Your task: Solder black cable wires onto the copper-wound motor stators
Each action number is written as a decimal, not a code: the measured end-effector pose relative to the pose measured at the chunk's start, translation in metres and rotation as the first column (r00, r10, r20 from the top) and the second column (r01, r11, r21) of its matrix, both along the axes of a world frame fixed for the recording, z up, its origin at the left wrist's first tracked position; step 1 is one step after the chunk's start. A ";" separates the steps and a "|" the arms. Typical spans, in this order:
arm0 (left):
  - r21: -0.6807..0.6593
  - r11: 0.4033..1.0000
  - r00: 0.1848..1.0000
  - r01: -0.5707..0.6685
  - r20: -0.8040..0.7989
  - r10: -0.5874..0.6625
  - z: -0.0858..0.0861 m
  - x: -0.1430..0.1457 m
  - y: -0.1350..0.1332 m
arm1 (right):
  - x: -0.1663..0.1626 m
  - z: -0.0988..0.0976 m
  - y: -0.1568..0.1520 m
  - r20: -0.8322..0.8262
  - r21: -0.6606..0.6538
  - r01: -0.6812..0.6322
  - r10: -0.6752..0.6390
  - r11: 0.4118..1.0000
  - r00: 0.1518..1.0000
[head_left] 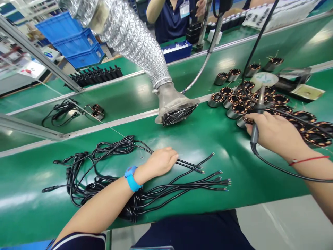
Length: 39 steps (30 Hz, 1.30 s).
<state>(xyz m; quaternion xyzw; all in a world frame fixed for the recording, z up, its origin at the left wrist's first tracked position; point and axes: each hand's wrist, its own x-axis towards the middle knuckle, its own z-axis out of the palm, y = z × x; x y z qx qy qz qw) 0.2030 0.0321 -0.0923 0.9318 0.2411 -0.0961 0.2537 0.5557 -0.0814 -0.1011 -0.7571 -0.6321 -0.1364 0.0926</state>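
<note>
My left hand (162, 161), with a blue band on its wrist, is closed over a couple of black cables (191, 164); their stripped ends stick out to its right. Below it lies a larger bundle of black cables (179, 185) with bare coloured wire ends. In my right hand (275, 133) is a soldering iron (255, 134), its handle gripped between thumb and fingers and its front end pointing up and away. Right behind that hand stand several copper-wound motor stators (238, 110), some partly covered by the hand and the iron's cord.
A silver exhaust duct (140, 45) ends in a hood with a black fan grille (179, 114) low over the green bench (156, 135). A sponge tray (308, 92) sits at the right. Across the bench, a co-worker (169, 21) stands behind a blue bin (177, 52).
</note>
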 end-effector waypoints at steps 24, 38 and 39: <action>-0.684 0.688 0.940 -0.241 0.012 0.341 0.009 -0.006 0.014 | -0.165 -0.018 -0.003 -0.578 0.146 -0.430 0.429 0.891 0.694; -0.758 0.584 0.811 -0.290 0.129 0.571 0.004 0.019 -0.004 | -0.164 -0.037 0.004 -0.542 0.166 -0.391 0.415 0.905 0.731; -0.715 0.631 0.836 -0.301 0.120 0.535 0.006 0.017 -0.005 | -0.163 -0.038 0.004 -0.544 0.165 -0.387 0.411 0.907 0.731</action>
